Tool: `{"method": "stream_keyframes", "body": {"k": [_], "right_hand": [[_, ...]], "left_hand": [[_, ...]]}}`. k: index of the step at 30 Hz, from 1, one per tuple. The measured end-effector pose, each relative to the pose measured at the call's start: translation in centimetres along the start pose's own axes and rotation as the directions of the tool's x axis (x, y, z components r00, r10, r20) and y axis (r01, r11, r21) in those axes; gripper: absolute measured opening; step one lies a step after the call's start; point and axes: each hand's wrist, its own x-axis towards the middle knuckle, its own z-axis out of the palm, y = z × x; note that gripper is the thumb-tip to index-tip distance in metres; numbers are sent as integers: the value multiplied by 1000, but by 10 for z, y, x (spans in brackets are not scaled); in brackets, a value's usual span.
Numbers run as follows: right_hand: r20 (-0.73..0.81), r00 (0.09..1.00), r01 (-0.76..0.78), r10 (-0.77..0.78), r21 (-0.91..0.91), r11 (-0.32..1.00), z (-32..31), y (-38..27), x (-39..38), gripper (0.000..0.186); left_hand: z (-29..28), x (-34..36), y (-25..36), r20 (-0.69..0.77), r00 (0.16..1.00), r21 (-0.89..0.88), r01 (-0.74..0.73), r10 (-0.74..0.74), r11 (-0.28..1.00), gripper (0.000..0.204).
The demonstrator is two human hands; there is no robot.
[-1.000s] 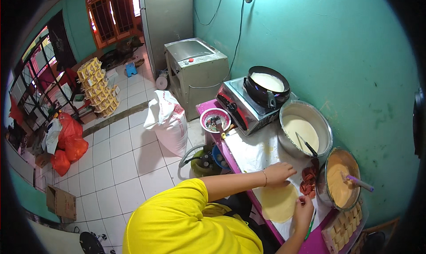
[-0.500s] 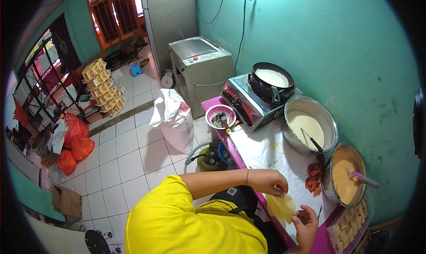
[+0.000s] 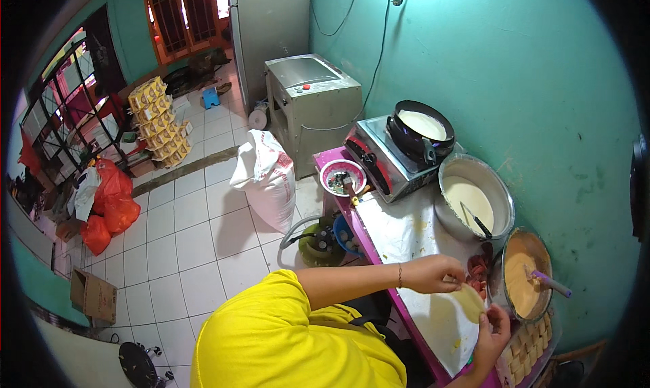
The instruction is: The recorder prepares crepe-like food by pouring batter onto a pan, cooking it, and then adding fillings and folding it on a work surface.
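Observation:
A thin, round, pale yellow crepe (image 3: 467,303) hangs between my hands over the table. My left hand (image 3: 439,274) pinches its upper edge, the arm reaching across from the left. Closed on its right edge are the fingers of my right hand (image 3: 493,328). Just beyond the crepe lies a small pile of reddish-brown strips (image 3: 478,263). To the right stands a metal bowl (image 3: 495,298) of orange-tan filling, with a purple-handled utensil (image 3: 555,284) in it. Folded pale parcels (image 3: 525,354) sit in rows in a tray beside my right hand.
A large metal pot (image 3: 506,185) of pale batter holds a black-handled tool. Behind it, a black pan (image 3: 443,144) with a pale layer rests on a gas stove (image 3: 379,151). A pink-rimmed bowl (image 3: 363,178) sits at the table corner. A white sack (image 3: 267,185) stands on the floor.
Both hands have moved right and slightly farther out, carrying the crepe off its earlier place near the table's front edge toward the reddish strips. The whole view has shifted slightly.

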Motion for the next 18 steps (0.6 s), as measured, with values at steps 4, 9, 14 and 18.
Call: {"method": "stream_keyframes", "body": {"k": [4, 9, 14, 18], "right_hand": [[225, 974, 55, -1, -235, 970, -13, 26, -18, 31], [522, 796, -125, 307, -356, 926, -2, 10, -40, 31], [445, 886, 4, 130, -287, 958, 4, 22, -44, 30], [455, 890, 110, 34, -287, 952, 14, 8, -37, 31]], "left_hand": [[12, -29, -19, 249, 967, 226, -110, 52, 968, 5], [21, -68, -39, 443, 896, 342, -193, 24, 920, 11], [33, -66, -32, 338, 936, 303, -203, 94, 931, 19], [49, -60, -24, 324, 933, 285, -254, 157, 924, 34]]}}
